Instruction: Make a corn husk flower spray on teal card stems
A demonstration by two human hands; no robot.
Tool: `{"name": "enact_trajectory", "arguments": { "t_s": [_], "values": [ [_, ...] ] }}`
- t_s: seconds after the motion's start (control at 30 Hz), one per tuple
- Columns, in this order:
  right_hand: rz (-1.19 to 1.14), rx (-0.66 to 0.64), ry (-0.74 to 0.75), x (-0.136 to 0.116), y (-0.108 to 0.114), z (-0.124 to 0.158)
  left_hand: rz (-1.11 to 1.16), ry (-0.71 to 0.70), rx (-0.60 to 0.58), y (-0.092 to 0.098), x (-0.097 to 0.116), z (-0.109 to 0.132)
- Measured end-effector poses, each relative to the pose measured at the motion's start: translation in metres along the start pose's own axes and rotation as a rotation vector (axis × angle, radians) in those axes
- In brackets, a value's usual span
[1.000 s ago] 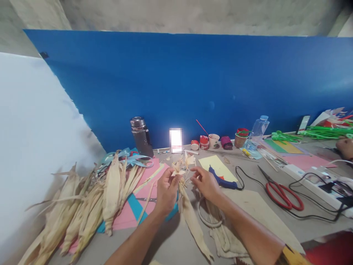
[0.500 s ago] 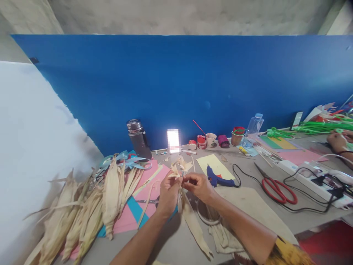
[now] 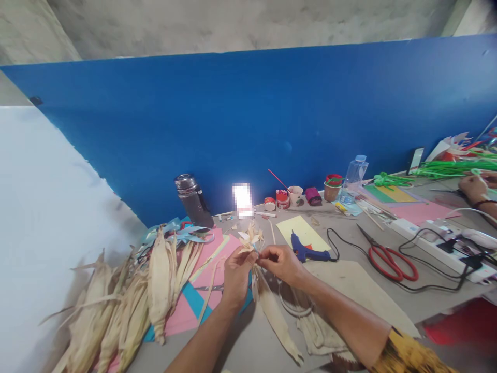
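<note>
My left hand (image 3: 237,274) is closed round the stem of a small flower made of dried corn husk (image 3: 250,239), held upright over the table. My right hand (image 3: 280,262) pinches the same flower just below its petals, fingertips meeting those of the left. A long husk strip (image 3: 276,317) hangs from the flower down onto the table. A blue glue gun (image 3: 307,253) lies just right of my right hand on a yellow sheet (image 3: 301,228).
Dried corn husks (image 3: 128,300) are piled at the left on pink and blue paper (image 3: 186,305). Red scissors (image 3: 392,260), a power strip (image 3: 438,243), cables, a flask (image 3: 191,199), paint pots (image 3: 282,199) and a water bottle (image 3: 351,178) stand around. Another person's hand (image 3: 471,187) is far right.
My right hand moved left from beside the flower and closed on it next to the left hand. The view drifted slightly, and the other person's hand shifted at the right edge.
</note>
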State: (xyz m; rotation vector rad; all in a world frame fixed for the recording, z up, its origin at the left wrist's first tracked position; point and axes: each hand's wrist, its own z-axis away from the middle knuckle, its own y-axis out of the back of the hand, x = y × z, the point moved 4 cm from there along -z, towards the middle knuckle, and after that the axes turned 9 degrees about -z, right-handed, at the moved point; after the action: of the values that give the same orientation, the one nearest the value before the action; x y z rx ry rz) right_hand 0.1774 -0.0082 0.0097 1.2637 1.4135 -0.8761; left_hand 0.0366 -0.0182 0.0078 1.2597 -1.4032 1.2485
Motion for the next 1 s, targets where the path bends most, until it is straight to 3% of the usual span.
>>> {"name": "enact_trajectory", "arguments": {
  "t_s": [0.47,1.0],
  "values": [
    [0.034,-0.020,0.025,0.0010,-0.0001,0.0008,-0.039,0.071,0.035,-0.0018,-0.0008,0.0013],
    [0.237,0.024,0.069,0.0041,0.0035,0.0002,-0.218,0.034,0.084,-0.0025,0.0082,0.0046]
  ]
}}
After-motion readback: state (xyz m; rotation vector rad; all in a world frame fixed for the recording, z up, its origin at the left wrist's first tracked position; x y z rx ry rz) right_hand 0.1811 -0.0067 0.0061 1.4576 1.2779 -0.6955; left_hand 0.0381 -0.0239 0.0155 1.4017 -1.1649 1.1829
